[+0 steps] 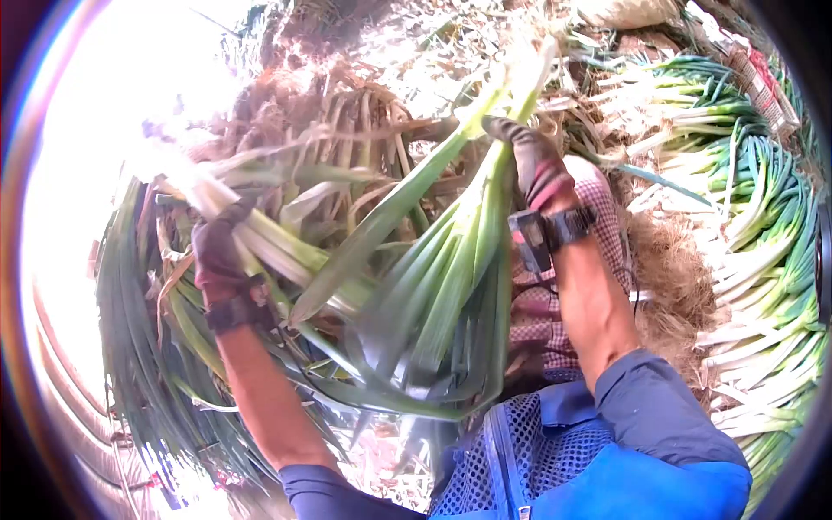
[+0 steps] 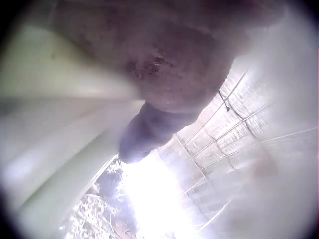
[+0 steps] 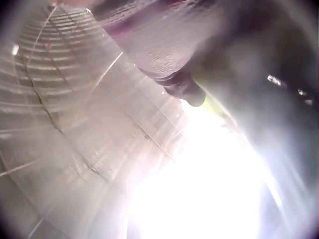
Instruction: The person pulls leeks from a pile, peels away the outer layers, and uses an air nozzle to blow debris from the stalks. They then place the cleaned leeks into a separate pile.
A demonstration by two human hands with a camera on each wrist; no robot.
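In the head view my left hand (image 1: 222,251), in a dark glove, grips thick pale stalks of long green onions (image 1: 282,247) that slant down to the right. The left wrist view shows the gloved fingers (image 2: 137,137) curled against pale green stalks (image 2: 55,144). At upper centre my right hand (image 1: 537,165), in a striped dark glove, holds another bunch of green onions (image 1: 464,251) at the neck. Its white ends point up and its leaves fan downward toward my lap. In the right wrist view, glare hides much of that bunch behind the gloved fingers (image 3: 187,92).
A heap of uncleaned green onions (image 1: 152,321) with dark leaves lies at left. Dry brown leaves and roots (image 1: 338,104) lie ahead. Rows of cleaned green onions (image 1: 754,191) run along the right, beside a straw-like pile (image 1: 672,286). Plastic sheeting on a frame (image 2: 229,129) rises nearby.
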